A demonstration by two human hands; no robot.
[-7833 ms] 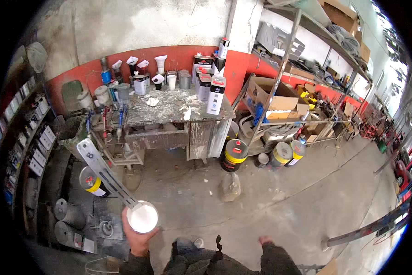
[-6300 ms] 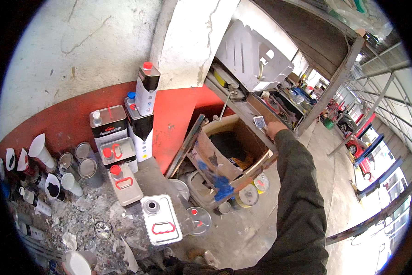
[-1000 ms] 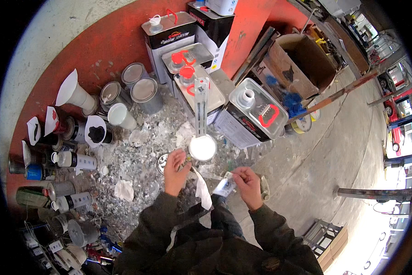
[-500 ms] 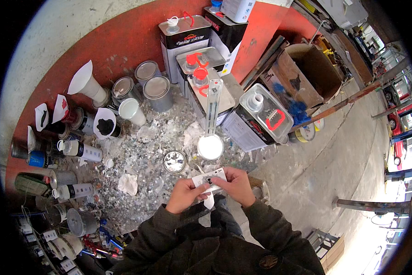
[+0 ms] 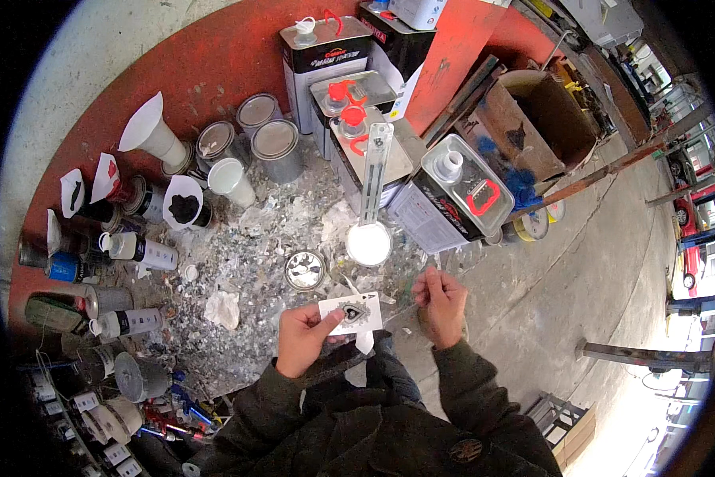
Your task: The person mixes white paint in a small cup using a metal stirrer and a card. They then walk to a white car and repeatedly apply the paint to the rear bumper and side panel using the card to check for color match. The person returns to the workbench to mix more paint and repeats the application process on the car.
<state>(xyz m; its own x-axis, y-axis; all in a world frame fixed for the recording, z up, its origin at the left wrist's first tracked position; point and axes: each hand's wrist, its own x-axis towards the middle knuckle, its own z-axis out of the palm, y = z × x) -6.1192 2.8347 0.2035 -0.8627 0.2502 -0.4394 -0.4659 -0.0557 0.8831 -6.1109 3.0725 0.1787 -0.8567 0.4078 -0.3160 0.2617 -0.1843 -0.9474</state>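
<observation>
A white playing card with a large black spade design lies between the thumb and fingers of my left hand, design up. To the right of it, apart from the card, my right hand is closed with thumb and fingers pressed together; whether anything is pinched there is hidden. Beyond the card stands a cup of white liquid, with a long slotted metal strip upright at its far side. A round, paint-smeared metal tin sits left of the cup.
Rectangular metal cans with red handles stand at the back. Round paint tins, a white cup and white bottles line the left of the paint-crusted bench. A cardboard box is at the far right.
My right hand has let go of the card and moved right. My left hand keeps the card, which now shows more of its design. The view has shifted slightly.
</observation>
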